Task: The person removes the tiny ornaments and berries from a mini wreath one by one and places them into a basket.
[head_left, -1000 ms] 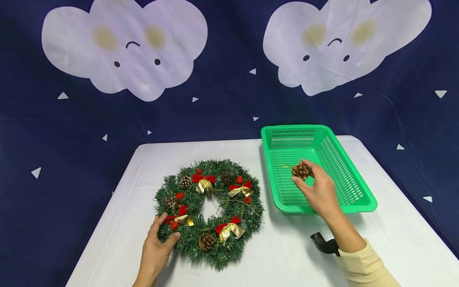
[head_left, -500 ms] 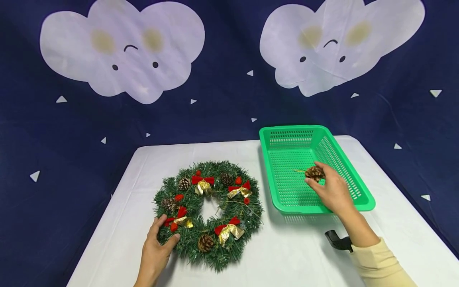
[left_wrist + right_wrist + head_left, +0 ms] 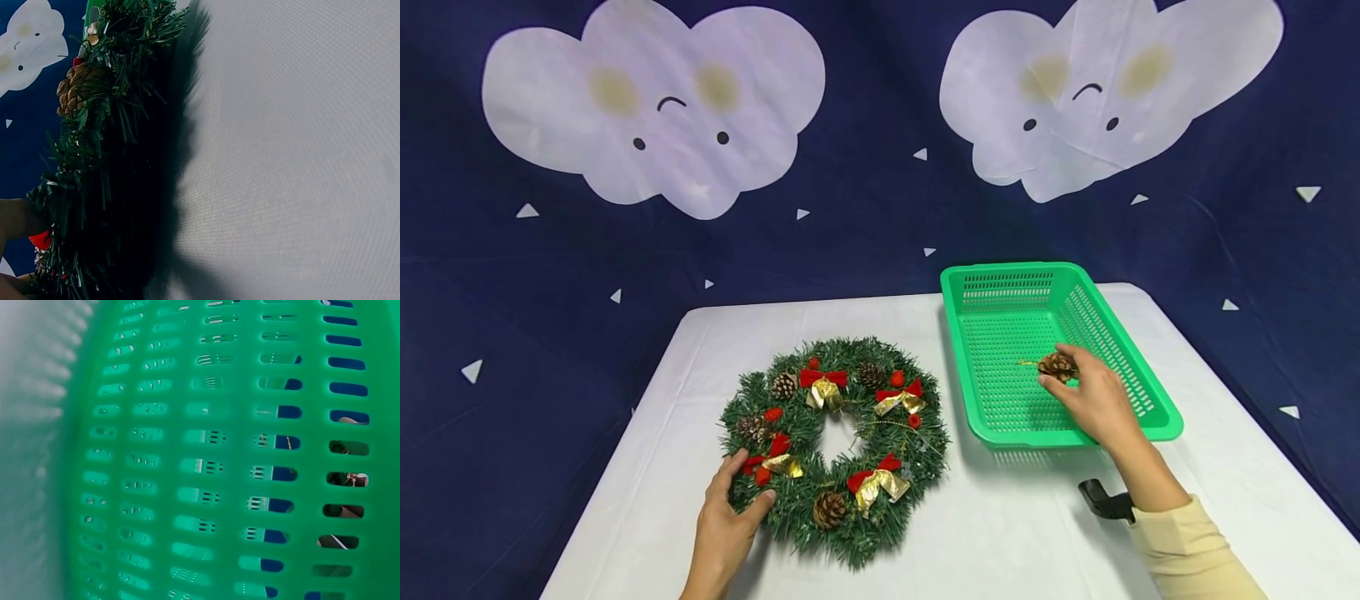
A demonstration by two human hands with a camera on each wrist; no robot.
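Note:
A round green Christmas wreath (image 3: 850, 542) lies on the white table, trimmed with red-and-gold bows (image 3: 880, 483), pine cones (image 3: 829, 509) and red berries. My left hand (image 3: 726, 521) holds its front left edge between thumb and fingers. In the left wrist view the wreath (image 3: 94, 175) stands out against the white cloth, fingers at its upper side. Over the green plastic basket (image 3: 966, 400), my right hand (image 3: 1097, 400) pinches a loose brown pine cone (image 3: 1056, 367) with a thin gold tie (image 3: 1027, 362). The right wrist view is filled by the slotted basket wall (image 3: 237, 456), hiding most of that hand.
White cloth covers the table (image 3: 1000, 533), with a strip between wreath and basket. Behind hangs a dark blue curtain (image 3: 880, 200) with cloud prints (image 3: 655, 108). A black strap piece (image 3: 1105, 502) sticks out from the right wrist.
The right hand has carried the pine cone a little to the right over the basket, then almost stopped. The left hand keeps its place on the wreath. The head view has shifted slightly.

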